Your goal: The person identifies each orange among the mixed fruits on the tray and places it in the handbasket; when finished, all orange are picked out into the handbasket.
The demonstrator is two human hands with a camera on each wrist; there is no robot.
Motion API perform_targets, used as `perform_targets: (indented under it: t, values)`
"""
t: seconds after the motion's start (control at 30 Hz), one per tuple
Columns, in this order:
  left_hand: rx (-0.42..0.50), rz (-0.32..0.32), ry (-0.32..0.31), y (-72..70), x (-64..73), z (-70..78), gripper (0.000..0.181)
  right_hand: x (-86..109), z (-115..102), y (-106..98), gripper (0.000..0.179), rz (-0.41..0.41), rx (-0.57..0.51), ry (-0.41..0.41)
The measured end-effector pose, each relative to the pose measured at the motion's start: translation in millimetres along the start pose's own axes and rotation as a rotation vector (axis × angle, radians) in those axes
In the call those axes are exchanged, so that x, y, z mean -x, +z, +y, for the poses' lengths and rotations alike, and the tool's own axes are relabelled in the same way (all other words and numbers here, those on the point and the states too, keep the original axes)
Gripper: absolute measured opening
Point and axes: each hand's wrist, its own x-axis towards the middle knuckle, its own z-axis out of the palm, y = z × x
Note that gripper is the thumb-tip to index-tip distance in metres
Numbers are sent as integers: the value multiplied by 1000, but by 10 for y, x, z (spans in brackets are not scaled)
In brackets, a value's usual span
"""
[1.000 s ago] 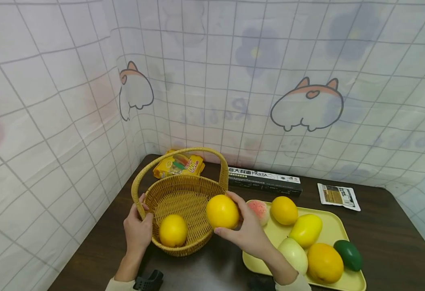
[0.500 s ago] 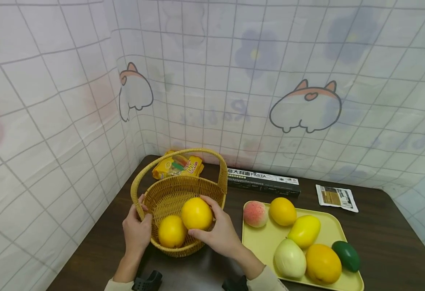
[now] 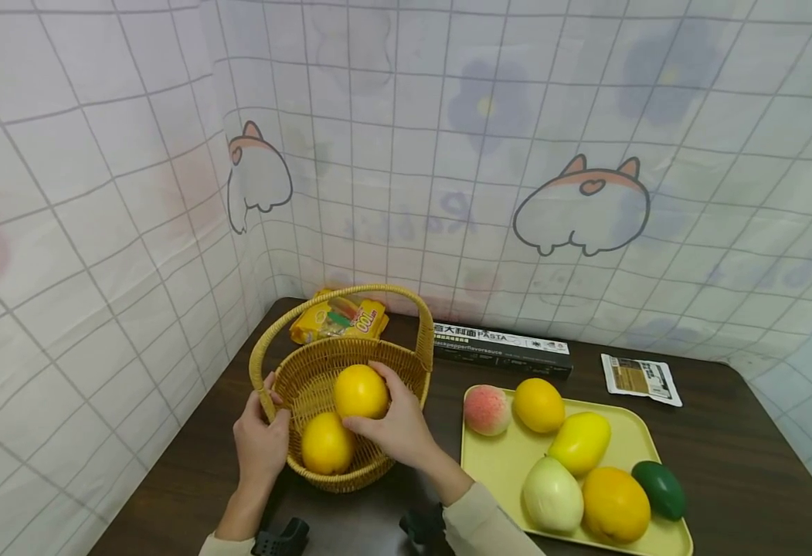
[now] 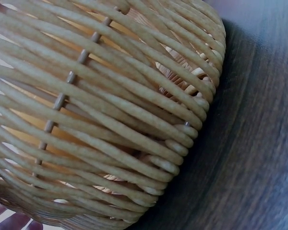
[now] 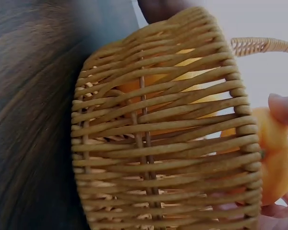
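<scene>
A woven wicker basket (image 3: 339, 483) with a tall arched handle stands on the dark table. My left hand (image 3: 261, 444) grips its left rim at the foot of the handle. Between thumb and fingers, my right hand (image 3: 406, 428) holds a yellow-orange orange (image 3: 361, 391) inside the basket's opening. A second orange (image 3: 327, 444) lies in the front of the basket, overlapped by the held one in the head view. Through the right wrist camera, the held orange (image 5: 276, 158) shows just beyond the rim, with my thumb on it. The wicker wall (image 4: 110, 96) fills most of the left wrist view.
To the right, a pale yellow tray (image 3: 492, 479) bears a peach (image 3: 487, 410), several yellow and orange fruits, a pale green pear (image 3: 553, 494) and a dark green avocado (image 3: 659, 489). Behind stand a yellow snack packet (image 3: 339, 318), a black pasta box (image 3: 503, 351) and a small pouch (image 3: 640, 378).
My right hand has carried the orange leftward from the basket's right rim, over and into the opening, beside the other orange. The left hand has kept its grip on the rim.
</scene>
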Motion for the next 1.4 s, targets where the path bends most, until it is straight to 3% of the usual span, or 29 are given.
perform_targets:
  t: [0.33, 0.57, 1.07, 1.4]
  values:
    - [-12, -1, 8, 1, 3, 0, 11, -209, 48, 90, 86, -10, -20, 52]
    - [-9, -2, 21, -9, 6, 3, 12, -281, 34, 202, 90, -11, 29, 51]
    - [-25, -13, -7, 7, 14, -12, 10, -450, 49, 394, 94, 82, 148, 227]
    - [-22, 8, 0, 4, -2, -4, 11, -527, 75, 438, 88, 7, 181, 260]
